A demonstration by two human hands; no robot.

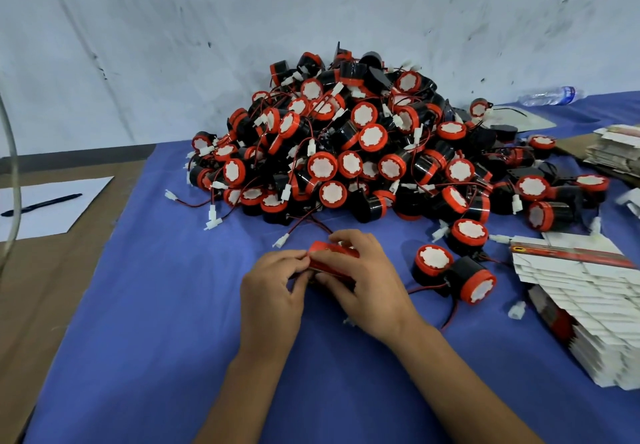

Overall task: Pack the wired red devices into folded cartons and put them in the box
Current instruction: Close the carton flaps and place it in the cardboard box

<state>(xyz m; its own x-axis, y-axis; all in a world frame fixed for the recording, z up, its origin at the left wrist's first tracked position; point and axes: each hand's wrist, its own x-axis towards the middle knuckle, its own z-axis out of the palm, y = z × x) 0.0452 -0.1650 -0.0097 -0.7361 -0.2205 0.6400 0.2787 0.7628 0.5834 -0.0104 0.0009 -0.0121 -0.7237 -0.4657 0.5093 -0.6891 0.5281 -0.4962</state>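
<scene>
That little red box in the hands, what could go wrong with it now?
1. Both hands, left hand and right hand, squeeze the red box; pressing too hard might crush it.
2. A loose wire lies just behind the box and could snag in a flap.
3. The big pile is heaped high, so pulling a wire may send devices rolling down.

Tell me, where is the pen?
The pen lies on a white sheet of paper at the far left, beside the blue cloth.
</scene>
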